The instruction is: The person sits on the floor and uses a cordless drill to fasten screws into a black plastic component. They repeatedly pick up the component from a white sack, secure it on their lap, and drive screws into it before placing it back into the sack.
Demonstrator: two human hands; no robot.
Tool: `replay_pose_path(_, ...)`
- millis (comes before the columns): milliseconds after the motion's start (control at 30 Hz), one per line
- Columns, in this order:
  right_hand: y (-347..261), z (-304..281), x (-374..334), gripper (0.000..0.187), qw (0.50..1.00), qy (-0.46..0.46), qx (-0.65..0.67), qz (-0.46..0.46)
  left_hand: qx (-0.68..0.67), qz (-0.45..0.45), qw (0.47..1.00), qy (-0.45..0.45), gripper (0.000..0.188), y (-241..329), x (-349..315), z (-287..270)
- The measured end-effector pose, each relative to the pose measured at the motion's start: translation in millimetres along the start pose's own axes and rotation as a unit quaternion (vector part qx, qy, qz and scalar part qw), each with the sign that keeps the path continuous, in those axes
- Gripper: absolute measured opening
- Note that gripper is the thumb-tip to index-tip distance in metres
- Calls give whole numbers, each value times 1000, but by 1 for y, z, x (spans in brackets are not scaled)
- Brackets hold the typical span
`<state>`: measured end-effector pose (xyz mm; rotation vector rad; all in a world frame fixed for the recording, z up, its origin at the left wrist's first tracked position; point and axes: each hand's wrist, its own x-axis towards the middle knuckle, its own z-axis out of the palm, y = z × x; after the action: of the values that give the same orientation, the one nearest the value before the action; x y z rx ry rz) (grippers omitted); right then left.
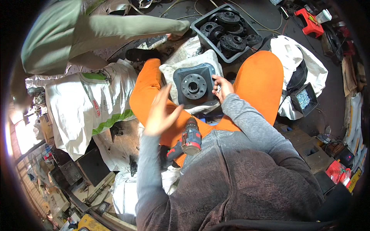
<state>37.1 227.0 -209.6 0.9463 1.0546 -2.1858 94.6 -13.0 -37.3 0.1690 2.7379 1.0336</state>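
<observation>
A dark, square metal plate with a round flanged hub (184, 87) lies on a folded white cloth (168, 71) between my knees. My right hand (225, 89) is at the plate's right edge, fingers curled around a small bright metal piece (219, 89) whose exact kind is too small to make out. My left hand (161, 112) is raised to the left of the plate, fingers spread, holding nothing. Across my lap rests a cordless drill (191, 139) in dark grey and red, its chuck toward the plate.
A grey crate (228, 58) full of dark hubs stands beyond the plate. On the right, a black box (304, 99) of small silvery fasteners sits on white sacking (283, 48). A person's leg (127, 29) reaches in from upper left, above a white sack (73, 109). Cables cross the floor.
</observation>
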Motion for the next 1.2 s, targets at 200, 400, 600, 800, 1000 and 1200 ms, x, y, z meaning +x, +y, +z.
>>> replay_pose_path(200,-30,18,-47,44,972,-175,145,60,62,-118,980,-148,65,38,-136,21)
replay_pose_path(400,-32,32,-52,45,965,-197,145,97,55,-224,973,-29,57,33,-120,39)
replay_pose_path(600,-30,40,-60,45,975,-166,120,89,-16,-63,998,18,44,81,-94,-14)
replay_pose_path(800,-28,41,-63,43,968,-172,141,113,22,-45,999,23,79,90,-82,0)
replay_pose_path(1000,-28,40,-65,37,969,-143,162,122,-38,-67,997,30,84,92,-73,7)
replay_pose_path(1200,-25,45,-67,36,969,-124,171,130,-6,-58,998,31,85,93,-73,8)
